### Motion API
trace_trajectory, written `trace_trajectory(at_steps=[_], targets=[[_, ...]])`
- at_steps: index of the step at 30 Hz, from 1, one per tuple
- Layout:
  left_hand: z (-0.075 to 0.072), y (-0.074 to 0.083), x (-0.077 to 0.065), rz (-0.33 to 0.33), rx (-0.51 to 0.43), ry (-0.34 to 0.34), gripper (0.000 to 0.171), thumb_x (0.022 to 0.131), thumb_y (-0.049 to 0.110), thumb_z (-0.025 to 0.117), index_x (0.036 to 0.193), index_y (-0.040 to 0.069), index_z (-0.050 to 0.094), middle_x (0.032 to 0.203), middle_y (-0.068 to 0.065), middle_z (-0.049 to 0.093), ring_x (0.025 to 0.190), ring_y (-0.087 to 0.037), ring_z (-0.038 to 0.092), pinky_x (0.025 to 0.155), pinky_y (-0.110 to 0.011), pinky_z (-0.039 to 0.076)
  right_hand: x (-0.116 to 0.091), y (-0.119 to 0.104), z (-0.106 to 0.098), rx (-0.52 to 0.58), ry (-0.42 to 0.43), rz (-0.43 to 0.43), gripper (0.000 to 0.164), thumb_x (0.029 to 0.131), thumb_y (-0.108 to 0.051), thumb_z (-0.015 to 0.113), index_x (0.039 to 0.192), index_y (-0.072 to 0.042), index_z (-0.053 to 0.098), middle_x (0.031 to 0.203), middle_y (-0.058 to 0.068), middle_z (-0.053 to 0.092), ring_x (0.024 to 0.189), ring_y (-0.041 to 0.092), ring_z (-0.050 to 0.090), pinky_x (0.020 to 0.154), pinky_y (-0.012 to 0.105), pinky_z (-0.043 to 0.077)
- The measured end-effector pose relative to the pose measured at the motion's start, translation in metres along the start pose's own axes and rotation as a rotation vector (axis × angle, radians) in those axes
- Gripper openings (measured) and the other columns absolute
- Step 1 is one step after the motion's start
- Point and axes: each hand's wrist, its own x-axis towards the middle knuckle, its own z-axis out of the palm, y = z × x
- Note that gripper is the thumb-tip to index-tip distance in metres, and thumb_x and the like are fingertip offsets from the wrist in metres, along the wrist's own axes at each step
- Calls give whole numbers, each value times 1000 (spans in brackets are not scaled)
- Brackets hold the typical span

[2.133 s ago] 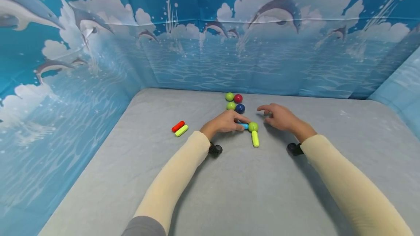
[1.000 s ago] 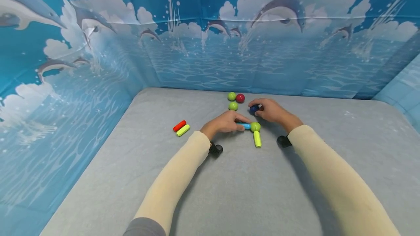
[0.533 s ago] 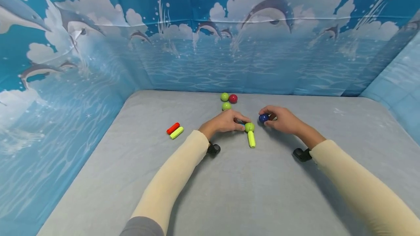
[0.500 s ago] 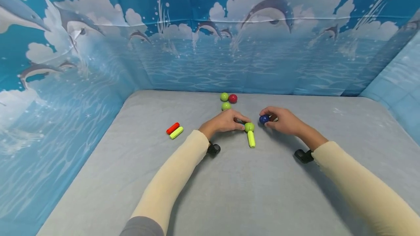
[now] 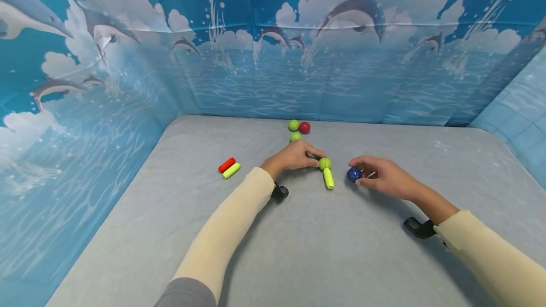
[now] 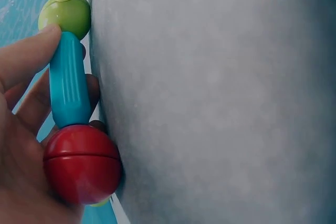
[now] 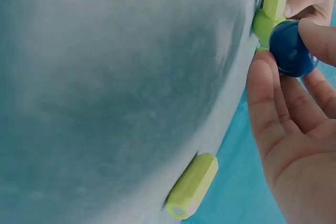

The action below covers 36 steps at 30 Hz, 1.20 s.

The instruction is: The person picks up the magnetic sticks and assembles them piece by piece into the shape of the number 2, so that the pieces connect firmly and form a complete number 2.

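Observation:
My left hand [image 5: 295, 156] grips a light-blue rod [image 6: 70, 82], thumb along its near side. That rod runs from a red ball [image 6: 81, 165] by the palm to a green ball [image 5: 325, 164] beyond the fingertips; in the head view the hand hides both rod and red ball. A yellow-green rod [image 5: 328, 178] extends from the green ball toward the front. To the right, my right hand [image 5: 386, 176] pinches a dark-blue ball [image 5: 354, 174] between thumb and fingers, apart from the green ball. Whether the dark-blue ball touches the table cannot be told.
Two loose green balls [image 5: 293, 125] and a red ball [image 5: 304, 127] lie behind the left hand. At left, a red rod [image 5: 227, 165] lies beside a yellow-green rod [image 5: 232, 170]. A dolphin-print curtain [image 5: 264, 79] rises at the edges of the grey table [image 5: 315, 250].
My right hand took the dark-blue ball from the cluster at the back and carried it right and toward the front. The left hand stays at the joined rods and balls.

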Motion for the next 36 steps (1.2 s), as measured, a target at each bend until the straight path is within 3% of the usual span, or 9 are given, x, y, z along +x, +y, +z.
trace_trajectory(at_steps=[7, 15, 21, 27, 36], targets=[[1, -1, 0, -17, 14, 9, 34, 95, 19, 67, 129, 24, 68, 137, -2, 65, 129, -15, 58, 81, -19, 47, -16, -4, 6, 69, -32, 23, 38, 91, -14, 71, 126, -5, 62, 118, 12, 66, 91, 3, 64, 69, 25, 54], [2, 1, -1, -36, 24, 15, 34, 96, 22, 66, 130, 26, 67, 138, -1, 64, 121, -11, 60, 73, -18, 42, -29, -14, 16, 110, -87, -4, 36, 90, -12, 71, 125, -5, 62, 121, 12, 65, 89, -1, 62, 68, 23, 53], [0, 4, -1, -36, 46, 26, 34, 96, 22, 67, 129, 26, 68, 136, 0, 65, 127, -12, 58, 82, -19, 45, -28, -24, 26, 113, -104, -10, 35, 91, -15, 70, 124, -5, 63, 121, 13, 67, 91, 2, 64, 68, 24, 53], [1, 4, 0, -20, 49, 19, 34, 96, 23, 66, 130, 26, 68, 136, -1, 65, 130, -14, 57, 86, -20, 47, -23, -31, 31, 190, -107, 88, 39, 92, -11, 67, 129, 0, 60, 121, 17, 67, 90, 11, 67, 68, 24, 56], [2, 3, 1, -33, 33, 31, 33, 95, 21, 67, 128, 25, 69, 136, -1, 65, 130, -15, 58, 87, -22, 49, -13, -37, 39, 127, 7, 148, 35, 91, -10, 69, 124, -2, 63, 114, 13, 70, 97, 20, 67, 72, 27, 55]])
